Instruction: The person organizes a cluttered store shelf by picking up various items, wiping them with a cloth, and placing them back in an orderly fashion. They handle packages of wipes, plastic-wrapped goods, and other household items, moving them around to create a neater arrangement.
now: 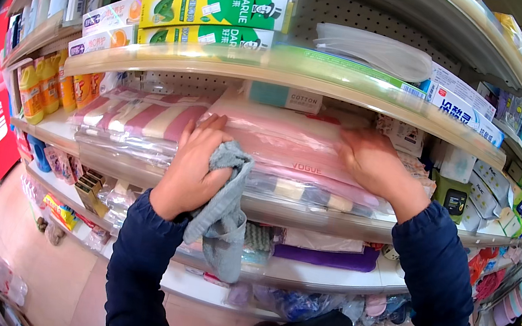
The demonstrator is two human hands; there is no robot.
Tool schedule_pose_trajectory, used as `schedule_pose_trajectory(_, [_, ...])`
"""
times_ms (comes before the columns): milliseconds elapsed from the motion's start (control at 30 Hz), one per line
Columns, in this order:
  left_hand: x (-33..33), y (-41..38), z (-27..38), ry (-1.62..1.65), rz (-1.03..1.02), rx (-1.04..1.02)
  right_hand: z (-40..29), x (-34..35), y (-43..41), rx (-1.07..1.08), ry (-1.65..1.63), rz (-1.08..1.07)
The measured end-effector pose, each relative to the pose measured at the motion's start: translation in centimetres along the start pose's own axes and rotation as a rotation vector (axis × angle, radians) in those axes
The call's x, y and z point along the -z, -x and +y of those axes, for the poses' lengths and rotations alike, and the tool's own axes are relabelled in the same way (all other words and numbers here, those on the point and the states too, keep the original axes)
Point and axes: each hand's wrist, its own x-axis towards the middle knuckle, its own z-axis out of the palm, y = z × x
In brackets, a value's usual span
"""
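My left hand (197,168) holds a grey-blue cloth (226,208) between thumb and palm, and the cloth hangs down past the shelf edge. Its fingers rest against the plastic-wrapped towels. My right hand (377,165) lies on the right side of a stack of pink towels (288,152) in clear plastic, fingers somewhat blurred and holding nothing that I can see. Left of the pink stack is a striped pink and cream towel (147,113), also in plastic. A dark and cream checked pack (307,193) shows under the pink ones. A teal and white box (283,96) stands behind them.
On the shelf above lie Darlie toothpaste boxes (213,10) and a clear plastic pouch (373,53). Its front lip (284,78) overhangs the towels. Yellow bottles (31,93) stand at the left, a green wipes pack (451,196) at the right. A purple folded textile (325,256) lies below.
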Motion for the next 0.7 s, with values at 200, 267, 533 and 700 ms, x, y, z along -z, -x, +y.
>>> schedule_pose_trajectory(200, [-0.2,0.5,-0.8,0.099,0.010,-0.022,-1.2,-2.0,-7.6,-0.124,-0.061,0.037])
schedule_pose_trajectory(267, [-0.4,0.6,-1.0,0.114,0.004,0.007,-1.2,-3.5,-9.3,-0.063,-0.056,0.136])
schedule_pose_trajectory(533, [-0.2,1.7,-1.4,0.356,0.004,0.127,-2.4,-2.3,-7.7,0.102,-0.092,0.461])
schedule_pose_trajectory(700, [-1.5,1.5,-1.4,0.535,0.124,0.109,-1.2,1.7,3.8,0.219,-0.038,0.574])
